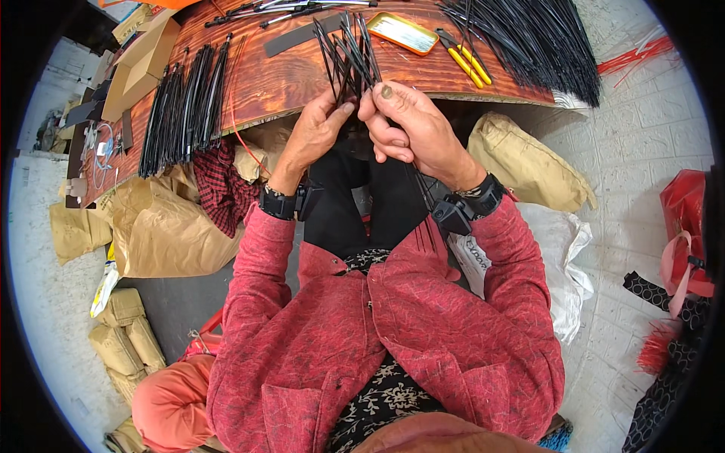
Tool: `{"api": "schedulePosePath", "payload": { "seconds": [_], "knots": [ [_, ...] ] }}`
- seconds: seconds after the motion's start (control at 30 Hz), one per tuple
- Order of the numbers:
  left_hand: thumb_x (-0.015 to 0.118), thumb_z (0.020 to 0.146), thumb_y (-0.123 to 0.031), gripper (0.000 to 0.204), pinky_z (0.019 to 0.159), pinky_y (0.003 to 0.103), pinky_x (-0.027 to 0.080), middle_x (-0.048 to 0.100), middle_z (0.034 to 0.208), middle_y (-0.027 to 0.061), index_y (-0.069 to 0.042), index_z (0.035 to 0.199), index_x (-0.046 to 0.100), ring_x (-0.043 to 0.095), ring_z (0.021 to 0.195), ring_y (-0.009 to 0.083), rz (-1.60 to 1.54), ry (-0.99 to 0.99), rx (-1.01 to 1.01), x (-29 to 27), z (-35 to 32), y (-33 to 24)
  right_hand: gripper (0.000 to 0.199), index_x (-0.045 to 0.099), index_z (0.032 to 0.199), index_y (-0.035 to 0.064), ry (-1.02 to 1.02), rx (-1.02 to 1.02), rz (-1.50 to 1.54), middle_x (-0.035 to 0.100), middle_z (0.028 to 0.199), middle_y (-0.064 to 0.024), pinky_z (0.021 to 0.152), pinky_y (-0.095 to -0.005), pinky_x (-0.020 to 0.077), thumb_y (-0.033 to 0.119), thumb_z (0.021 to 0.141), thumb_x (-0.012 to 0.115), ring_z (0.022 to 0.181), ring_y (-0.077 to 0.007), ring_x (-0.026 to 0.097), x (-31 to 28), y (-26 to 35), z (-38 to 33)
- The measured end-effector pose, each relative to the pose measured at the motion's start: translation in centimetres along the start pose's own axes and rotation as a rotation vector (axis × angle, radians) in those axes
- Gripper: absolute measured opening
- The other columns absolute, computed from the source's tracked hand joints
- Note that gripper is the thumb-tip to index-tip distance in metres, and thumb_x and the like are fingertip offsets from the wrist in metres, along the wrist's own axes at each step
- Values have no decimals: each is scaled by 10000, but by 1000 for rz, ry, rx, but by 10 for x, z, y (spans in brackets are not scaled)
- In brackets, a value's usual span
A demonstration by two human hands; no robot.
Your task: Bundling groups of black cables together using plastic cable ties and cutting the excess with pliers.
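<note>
A bunch of thin black strips [349, 57], which look like cable ties, fans upward between my hands at the table's near edge. My left hand [313, 134] is closed round its left side, thumb pointing in. Beside it, my right hand [423, 132] pinches several strips, its fingers curled and the thumb on top. Loose ends of black strips hang below the right hand over my lap. The exact grip inside the fingers is hidden. Just beyond the hands lie a dark flat bar [302, 36], an orange-rimmed tin [402, 33] and yellow-handled pliers [466, 63].
A large heap of black strips [529, 41] covers the wooden table's [264, 79] right end. Black bundles [185, 109] and a cardboard box [141, 68] occupy its left. Brown paper sacks [529, 158] stand below the edge. Another person's orange-clad knee [174, 404] is at lower left.
</note>
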State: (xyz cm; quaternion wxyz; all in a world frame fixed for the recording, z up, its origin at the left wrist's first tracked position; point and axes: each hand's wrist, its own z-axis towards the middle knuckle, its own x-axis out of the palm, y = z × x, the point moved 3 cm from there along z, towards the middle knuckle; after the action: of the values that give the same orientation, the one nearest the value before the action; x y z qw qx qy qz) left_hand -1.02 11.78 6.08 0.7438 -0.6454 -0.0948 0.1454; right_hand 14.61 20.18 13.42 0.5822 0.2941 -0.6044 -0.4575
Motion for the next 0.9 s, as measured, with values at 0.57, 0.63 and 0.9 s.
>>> {"api": "schedulePosePath", "payload": {
  "seconds": [0.57, 0.63, 0.9],
  "knots": [
    [588, 998, -209, 243, 759, 273, 503, 670, 932, 61, 10, 1097, 623, 595, 864, 96, -20, 38, -131, 26, -4, -8, 414, 569, 1040, -2, 41, 0, 13, 405, 607, 49, 552, -236, 499, 376, 1089, 407, 441, -36, 384, 7, 2, 2],
    [571, 1009, -197, 239, 780, 275, 506, 667, 953, 65, 5, 1131, 605, 598, 883, 109, -87, 48, -102, 29, -1, -11, 408, 568, 1040, 3, 31, -17, 5, 401, 606, 49, 553, -235, 498, 375, 1089, 408, 442, -38, 383, 4, 2, 2],
    [609, 941, 19, 317, 880, 260, 509, 656, 1155, 48, -18, 1255, 630, 616, 1014, 138, 282, -181, 266, -28, 57, -43, 378, 578, 997, 40, 79, -74, -233, 438, 619, 38, 539, -220, 459, 373, 1085, 425, 474, -45, 424, 8, 0, 8]
  ]
}}
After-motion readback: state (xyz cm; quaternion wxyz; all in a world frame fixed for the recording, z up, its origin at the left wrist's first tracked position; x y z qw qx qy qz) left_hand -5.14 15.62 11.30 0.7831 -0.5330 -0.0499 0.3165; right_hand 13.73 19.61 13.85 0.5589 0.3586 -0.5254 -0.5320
